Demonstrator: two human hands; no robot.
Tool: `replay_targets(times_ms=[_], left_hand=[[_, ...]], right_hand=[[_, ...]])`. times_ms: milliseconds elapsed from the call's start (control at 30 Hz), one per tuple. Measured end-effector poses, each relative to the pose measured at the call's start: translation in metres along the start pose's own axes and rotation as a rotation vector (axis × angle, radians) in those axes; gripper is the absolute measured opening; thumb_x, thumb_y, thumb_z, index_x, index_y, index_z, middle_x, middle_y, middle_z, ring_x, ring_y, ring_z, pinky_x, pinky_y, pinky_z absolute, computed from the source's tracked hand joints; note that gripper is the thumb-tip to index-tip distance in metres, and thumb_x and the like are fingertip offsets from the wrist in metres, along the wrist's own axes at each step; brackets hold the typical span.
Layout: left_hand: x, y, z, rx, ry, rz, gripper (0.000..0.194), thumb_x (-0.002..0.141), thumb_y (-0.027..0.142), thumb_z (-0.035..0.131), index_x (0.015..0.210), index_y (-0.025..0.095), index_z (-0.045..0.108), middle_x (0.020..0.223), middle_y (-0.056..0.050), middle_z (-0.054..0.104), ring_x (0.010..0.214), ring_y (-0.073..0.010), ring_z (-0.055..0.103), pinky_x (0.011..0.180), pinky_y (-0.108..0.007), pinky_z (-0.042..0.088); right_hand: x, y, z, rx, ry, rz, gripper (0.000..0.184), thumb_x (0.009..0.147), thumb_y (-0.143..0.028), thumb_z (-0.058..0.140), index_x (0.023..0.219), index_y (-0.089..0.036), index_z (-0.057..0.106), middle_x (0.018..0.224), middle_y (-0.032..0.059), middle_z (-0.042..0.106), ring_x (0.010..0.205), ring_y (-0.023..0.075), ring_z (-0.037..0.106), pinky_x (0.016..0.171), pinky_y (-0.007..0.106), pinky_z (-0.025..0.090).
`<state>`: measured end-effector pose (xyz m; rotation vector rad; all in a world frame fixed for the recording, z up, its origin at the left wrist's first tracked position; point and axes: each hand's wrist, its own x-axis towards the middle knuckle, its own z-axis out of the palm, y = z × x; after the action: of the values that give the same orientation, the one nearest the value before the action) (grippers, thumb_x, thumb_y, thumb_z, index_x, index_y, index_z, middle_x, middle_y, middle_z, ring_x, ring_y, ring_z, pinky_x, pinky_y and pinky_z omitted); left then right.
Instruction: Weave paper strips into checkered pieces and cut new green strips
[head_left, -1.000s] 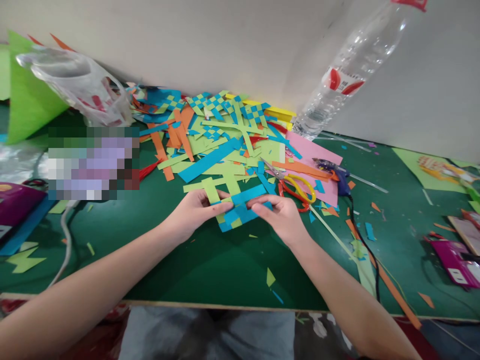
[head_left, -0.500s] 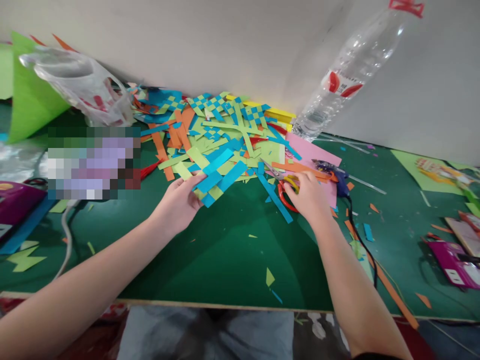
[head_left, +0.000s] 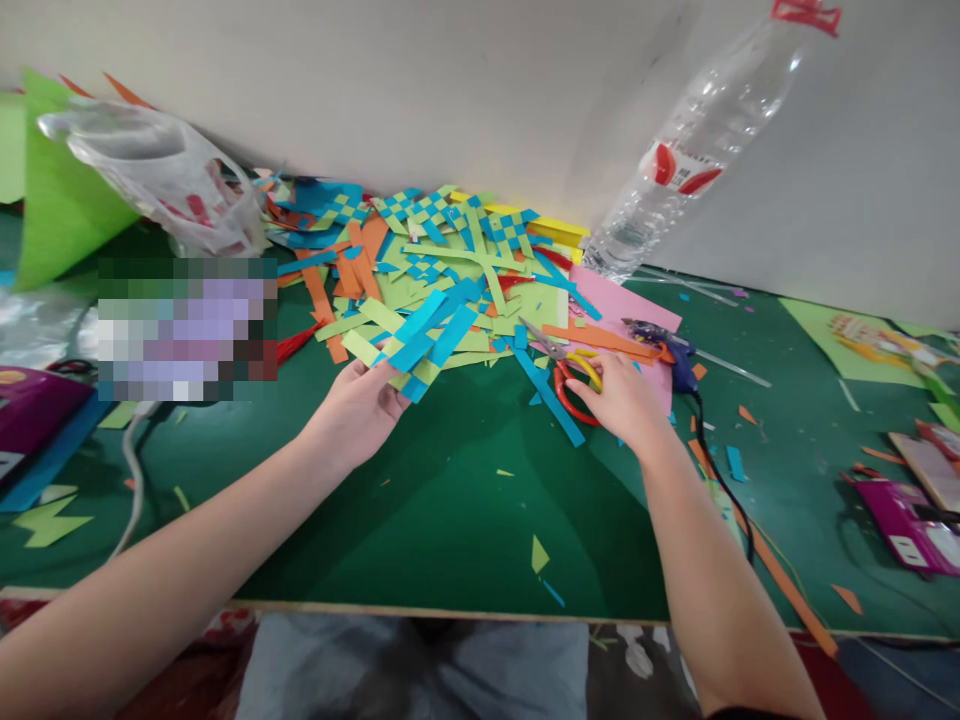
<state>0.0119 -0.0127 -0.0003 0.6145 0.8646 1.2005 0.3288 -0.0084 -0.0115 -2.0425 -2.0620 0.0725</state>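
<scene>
My left hand (head_left: 358, 408) pinches the lower edge of a woven piece of blue and light-green paper strips (head_left: 417, 345), lifted slightly and tilted over the green table (head_left: 420, 520). Over to the right, my right hand (head_left: 624, 400) is curled on the red and yellow handles of a pair of scissors (head_left: 571, 372) that lie on the table, blades pointing up-left toward the paper pile. A loose blue strip (head_left: 550, 394) lies between the two hands.
A heap of blue, green and orange strips and woven mats (head_left: 435, 250) fills the back. A clear plastic bottle (head_left: 686, 150) leans on the wall. A glue gun (head_left: 671, 345) with black cord lies on pink paper. A plastic bag (head_left: 157, 170) sits left, purple boxes (head_left: 911, 520) at both sides.
My hands came apart. The left one carried the woven piece up and left toward the pile. The right one let go of it, moved right and closed on the scissors.
</scene>
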Motion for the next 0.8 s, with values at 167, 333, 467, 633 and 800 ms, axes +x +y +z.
replay_targets(times_ms=[167, 333, 467, 633, 800], left_hand=[[0.003, -0.004, -0.002, -0.079, 0.054, 0.008, 0.016, 0.077, 0.015, 0.076, 0.087, 0.02, 0.065, 0.079, 0.008, 0.074, 0.076, -0.0048, 0.069, 0.071, -0.012, 0.053], [0.006, -0.008, -0.004, -0.138, 0.093, 0.067, 0.023, 0.075, 0.009, 0.074, 0.096, 0.018, 0.066, 0.081, -0.001, 0.075, 0.073, -0.0105, 0.071, 0.069, -0.02, 0.056], [0.005, -0.008, -0.002, -0.14, 0.101, 0.078, 0.029, 0.072, 0.002, 0.071, 0.097, 0.017, 0.068, 0.088, -0.004, 0.077, 0.079, -0.0149, 0.072, 0.071, -0.025, 0.057], [0.001, -0.008, 0.001, -0.142, 0.071, 0.083, 0.022, 0.072, 0.0, 0.069, 0.091, 0.013, 0.068, 0.094, -0.008, 0.077, 0.086, -0.0177, 0.072, 0.077, -0.028, 0.057], [0.0, -0.008, 0.003, -0.16, 0.059, 0.085, 0.016, 0.078, 0.006, 0.069, 0.092, 0.015, 0.068, 0.092, -0.007, 0.077, 0.085, -0.0152, 0.071, 0.079, -0.027, 0.056]], right_hand=[[0.001, -0.003, -0.004, 0.011, 0.139, 0.059, 0.033, 0.079, -0.038, 0.067, 0.102, -0.016, 0.057, 0.107, 0.0158, 0.063, 0.095, 0.0309, 0.064, 0.076, 0.043, 0.05], [0.002, -0.008, -0.013, 0.14, 0.406, 0.053, 0.037, 0.069, -0.036, 0.074, 0.096, -0.02, 0.053, 0.105, 0.0118, 0.061, 0.095, 0.0282, 0.062, 0.078, 0.043, 0.052], [-0.002, -0.02, -0.019, 0.235, 0.514, -0.08, 0.035, 0.071, -0.029, 0.07, 0.1, -0.023, 0.052, 0.108, 0.0102, 0.061, 0.102, 0.027, 0.061, 0.084, 0.045, 0.052], [-0.015, -0.046, -0.02, 0.229, 0.493, -0.279, 0.055, 0.07, -0.038, 0.073, 0.115, -0.021, 0.048, 0.112, 0.0128, 0.059, 0.106, 0.0303, 0.059, 0.084, 0.048, 0.053], [-0.026, -0.063, -0.013, 0.139, 0.391, -0.446, 0.057, 0.074, -0.038, 0.07, 0.122, -0.018, 0.047, 0.111, 0.0138, 0.061, 0.11, 0.033, 0.058, 0.09, 0.051, 0.052]])
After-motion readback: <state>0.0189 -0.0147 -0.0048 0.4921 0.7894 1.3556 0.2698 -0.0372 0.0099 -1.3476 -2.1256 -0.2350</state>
